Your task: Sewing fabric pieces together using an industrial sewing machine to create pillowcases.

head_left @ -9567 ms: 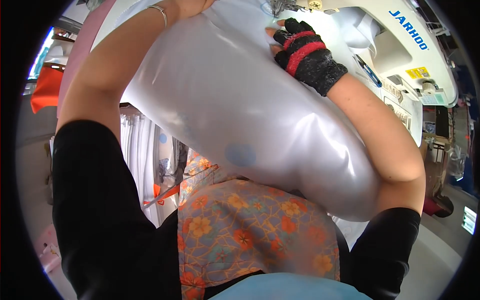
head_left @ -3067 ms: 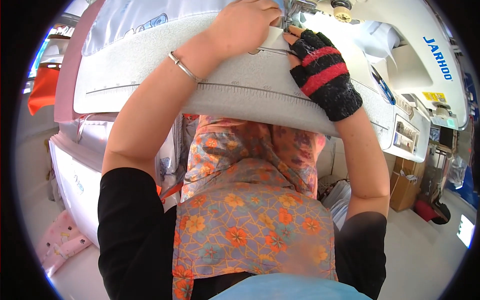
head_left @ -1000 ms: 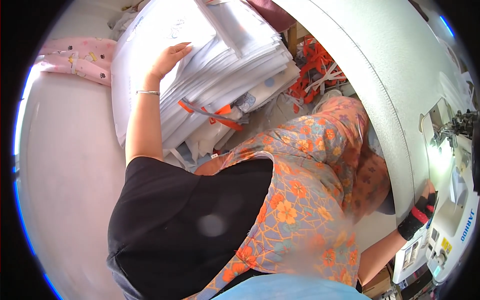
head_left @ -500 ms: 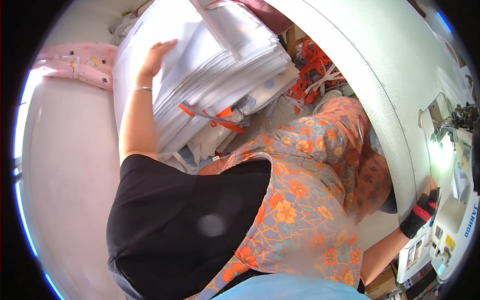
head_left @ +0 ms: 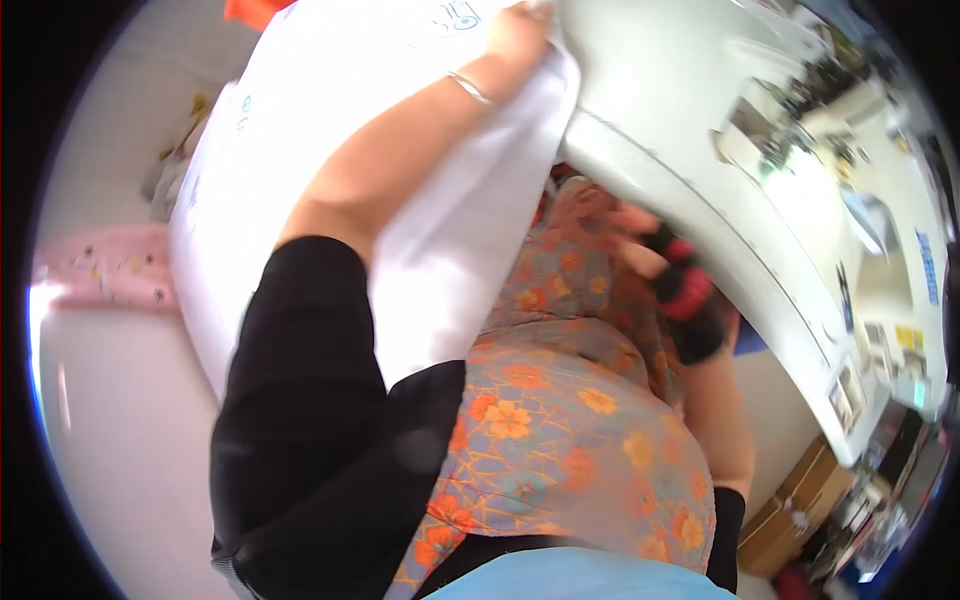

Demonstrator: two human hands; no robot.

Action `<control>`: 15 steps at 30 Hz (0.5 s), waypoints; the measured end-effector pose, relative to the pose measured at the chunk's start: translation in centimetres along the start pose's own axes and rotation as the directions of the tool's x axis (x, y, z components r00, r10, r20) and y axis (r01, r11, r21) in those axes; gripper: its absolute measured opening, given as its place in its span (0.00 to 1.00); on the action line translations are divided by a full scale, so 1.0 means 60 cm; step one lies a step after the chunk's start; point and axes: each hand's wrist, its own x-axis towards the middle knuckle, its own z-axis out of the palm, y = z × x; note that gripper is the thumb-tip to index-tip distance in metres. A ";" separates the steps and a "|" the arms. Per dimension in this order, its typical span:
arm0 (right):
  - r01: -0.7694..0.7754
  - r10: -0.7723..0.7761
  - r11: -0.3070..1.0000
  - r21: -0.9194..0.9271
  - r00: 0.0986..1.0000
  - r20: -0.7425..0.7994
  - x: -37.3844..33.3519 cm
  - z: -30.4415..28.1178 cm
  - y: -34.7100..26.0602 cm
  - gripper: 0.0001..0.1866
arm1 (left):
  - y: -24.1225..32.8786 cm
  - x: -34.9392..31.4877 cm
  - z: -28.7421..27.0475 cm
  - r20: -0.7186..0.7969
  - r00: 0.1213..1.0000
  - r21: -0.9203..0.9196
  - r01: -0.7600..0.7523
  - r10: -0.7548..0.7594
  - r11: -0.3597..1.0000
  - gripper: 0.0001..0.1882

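A large white fabric sheet (head_left: 450, 250) with small blue prints hangs across the upper left, from beside my lap up to the table. My left hand (head_left: 518, 38), with a bangle at its wrist, is closed on the sheet's upper right edge at the table. Over my lap, just below the table's front edge, is my right hand (head_left: 665, 275), in a black and red fingerless glove. Motion smears its fingers, and I cannot make out anything in them. The sheet hides what lies beneath it.
A white sewing table (head_left: 640, 85) curves along the right, bearing a sewing machine (head_left: 925, 265) with a lit lamp. Dark tweezers or snips (head_left: 846, 298) lie there. Pink printed fabric (head_left: 105, 265) is at far left; a cardboard box (head_left: 805, 490) stands lower right.
My left hand has moved right from atop the white stack to the table, drawing a sheet across. My right hand has left the sewing machine for my lap. The view has shifted.
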 end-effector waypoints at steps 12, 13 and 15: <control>-0.024 0.032 0.988 -0.150 0.998 0.056 0.045 -0.036 0.134 0.18 | 0.266 -0.015 0.185 0.542 0.618 0.119 -0.727 0.569 0.676 0.17; 0.007 0.009 0.981 -0.196 0.997 0.078 0.047 -0.044 0.148 0.19 | 0.268 -0.005 0.190 0.548 0.604 0.105 -0.736 0.579 0.669 0.17; 0.080 -0.088 0.971 -0.223 0.996 -0.026 0.018 -0.013 0.083 0.18 | 0.247 0.016 0.195 0.442 0.605 0.083 -0.763 0.662 0.641 0.16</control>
